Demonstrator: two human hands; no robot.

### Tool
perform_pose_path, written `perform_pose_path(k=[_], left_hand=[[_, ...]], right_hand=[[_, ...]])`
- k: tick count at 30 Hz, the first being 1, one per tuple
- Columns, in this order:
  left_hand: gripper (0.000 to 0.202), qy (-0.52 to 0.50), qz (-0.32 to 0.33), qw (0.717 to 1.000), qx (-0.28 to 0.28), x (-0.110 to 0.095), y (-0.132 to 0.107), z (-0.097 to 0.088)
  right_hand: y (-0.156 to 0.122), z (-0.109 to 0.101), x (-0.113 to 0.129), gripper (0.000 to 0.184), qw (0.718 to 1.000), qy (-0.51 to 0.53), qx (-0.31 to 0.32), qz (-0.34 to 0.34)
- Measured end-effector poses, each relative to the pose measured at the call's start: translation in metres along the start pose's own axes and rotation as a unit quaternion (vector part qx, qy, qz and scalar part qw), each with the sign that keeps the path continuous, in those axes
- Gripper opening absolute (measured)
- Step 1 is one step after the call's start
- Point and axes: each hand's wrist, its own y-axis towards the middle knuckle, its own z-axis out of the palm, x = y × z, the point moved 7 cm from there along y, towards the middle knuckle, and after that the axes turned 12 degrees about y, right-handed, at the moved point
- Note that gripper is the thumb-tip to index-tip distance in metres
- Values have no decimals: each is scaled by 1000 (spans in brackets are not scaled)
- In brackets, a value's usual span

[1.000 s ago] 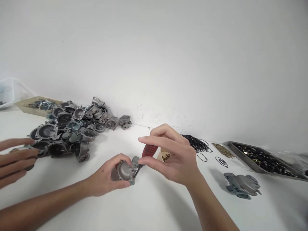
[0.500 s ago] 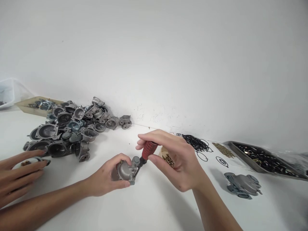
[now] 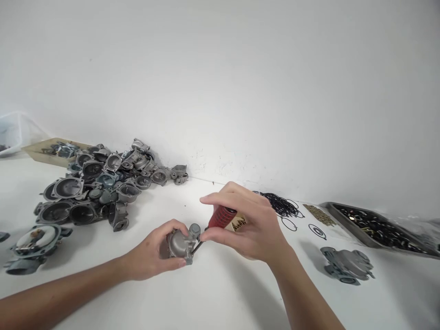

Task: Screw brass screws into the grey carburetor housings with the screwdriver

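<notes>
My left hand [image 3: 160, 252] is closed around a small grey metal carburetor float bowl [image 3: 179, 244], holding it just above or on the white table; which of these I cannot tell. In my right hand [image 3: 249, 224] is a screwdriver [image 3: 222, 217] with a red and black handle, gripped between thumb and fingers. Its thin shaft slants down to the left, and the tip meets the lower right side of the grey part. A container of small brass pieces [image 3: 238, 223] stands behind the right hand, partly hidden by it.
Grey metal bowls are heaped in a pile [image 3: 99, 183] at left. An opened carburetor [image 3: 36, 245] lies nearer, at far left. Black O-rings [image 3: 282, 204], brass pieces [image 3: 319, 214] and a metal tray [image 3: 360, 229] of dark parts line the right. Another carburetor [image 3: 348, 265] sits at right.
The screwdriver handle has tilted lower and rightward, with my right hand shifting along. Another person's hand at far left has gone from view, leaving the opened carburetor uncovered. My left hand stays put.
</notes>
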Motion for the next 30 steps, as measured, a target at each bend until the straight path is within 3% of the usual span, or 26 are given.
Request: perform_pose_path(k=[4, 9, 14, 19, 25, 30], left_hand=[[43, -9, 10, 1000, -1, -2, -1, 1], [42, -14, 7, 1000, -3, -1, -1, 2], [42, -12, 19, 1000, -11, -2, -1, 2], [40, -2, 15, 1000, -9, -4, -1, 1], [40, -11, 29, 999, -17, -3, -1, 1], [40, -4, 31, 999, -24, -3, -1, 1]], right_hand=[[-1, 7, 3, 37, 996, 70, 53, 6], [-1, -1, 0, 31, 1000, 10, 8, 0], [-2, 8, 1, 45, 995, 73, 70, 21], [-2, 5, 4, 48, 999, 27, 22, -13], [-1, 9, 6, 54, 996, 69, 56, -12], [0, 4, 0, 49, 1000, 10, 15, 0]])
